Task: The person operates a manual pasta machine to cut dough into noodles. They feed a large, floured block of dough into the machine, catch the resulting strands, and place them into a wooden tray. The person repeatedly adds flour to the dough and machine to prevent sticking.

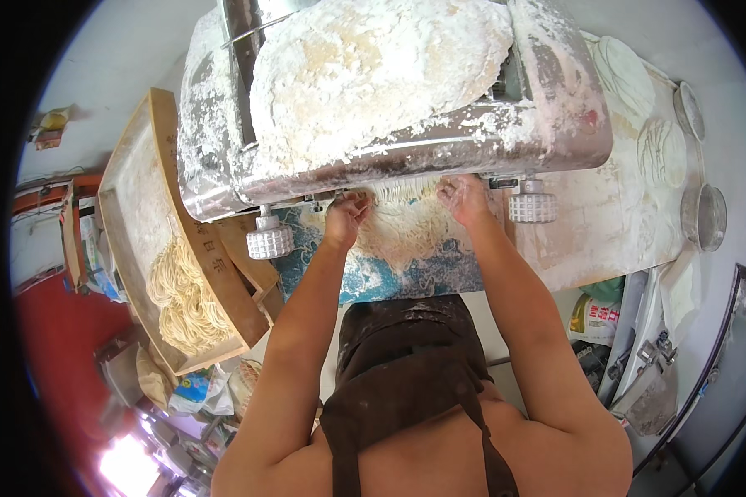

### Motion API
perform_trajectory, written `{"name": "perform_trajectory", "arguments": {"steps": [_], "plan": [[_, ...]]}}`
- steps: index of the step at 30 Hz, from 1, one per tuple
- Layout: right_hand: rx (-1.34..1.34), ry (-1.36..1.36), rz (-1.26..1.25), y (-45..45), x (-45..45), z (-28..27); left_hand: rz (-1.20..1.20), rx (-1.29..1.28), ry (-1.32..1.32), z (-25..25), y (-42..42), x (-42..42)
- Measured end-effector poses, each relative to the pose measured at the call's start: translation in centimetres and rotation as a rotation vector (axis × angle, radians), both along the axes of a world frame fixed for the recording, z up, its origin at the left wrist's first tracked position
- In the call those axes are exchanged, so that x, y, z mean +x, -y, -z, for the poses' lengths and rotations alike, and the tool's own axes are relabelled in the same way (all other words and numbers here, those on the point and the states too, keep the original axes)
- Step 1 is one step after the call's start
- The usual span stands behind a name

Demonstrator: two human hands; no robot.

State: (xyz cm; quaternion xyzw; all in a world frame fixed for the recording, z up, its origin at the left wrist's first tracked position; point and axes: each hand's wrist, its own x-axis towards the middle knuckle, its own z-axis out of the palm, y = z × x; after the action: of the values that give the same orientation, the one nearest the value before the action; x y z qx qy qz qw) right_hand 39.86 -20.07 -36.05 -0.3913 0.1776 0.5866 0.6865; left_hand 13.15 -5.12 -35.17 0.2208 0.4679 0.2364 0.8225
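A metal noodle machine (435, 146) dusted with flour stands before me, a large floured slab of dough (379, 74) on its top. Noodle strands (404, 192) hang under its front edge above a heap of cut noodles (404, 233) on a floury blue surface (373, 279). At the left end of the strands is my left hand (348, 217), fingers curled; whether it grips any strands I cannot tell. My right hand (463, 196) is at their right end, close under the machine's edge, its fingers bent and partly hidden. Knurled knobs (270, 242) flank both hands.
On the left, a wooden tray (202, 248) holds a pile of noodles (186, 298). To the right, a floured board (590, 230) carries folded dough sheets (662, 152) and round metal sieves (704, 217). Bags (594, 317) and metal parts lie below the board.
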Motion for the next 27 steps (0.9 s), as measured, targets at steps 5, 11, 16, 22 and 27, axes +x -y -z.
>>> {"name": "perform_trajectory", "arguments": {"steps": [5, 11, 16, 22, 27], "plan": [[-0.033, -0.028, 0.053, -0.4, -0.2, -0.1, 0.011, -0.003, 0.002, 0.4, -0.1, -0.2], [-0.009, -0.067, 0.091, -0.5, -0.1, 0.0, 0.001, -0.021, -0.008, -0.2, -0.1, 0.0], [-0.073, -0.045, 0.142, -0.8, -0.6, -0.9, -0.001, -0.024, 0.000, -0.5, -0.2, -0.2], [-0.121, -0.064, 0.216, -1.5, -0.8, -1.1, -0.022, -0.059, 0.011, -1.3, 0.0, 0.1], [-0.108, -0.142, 0.283, -3.4, -3.0, -2.9, -0.029, -0.147, 0.091, -2.0, 0.3, 0.5]]}}
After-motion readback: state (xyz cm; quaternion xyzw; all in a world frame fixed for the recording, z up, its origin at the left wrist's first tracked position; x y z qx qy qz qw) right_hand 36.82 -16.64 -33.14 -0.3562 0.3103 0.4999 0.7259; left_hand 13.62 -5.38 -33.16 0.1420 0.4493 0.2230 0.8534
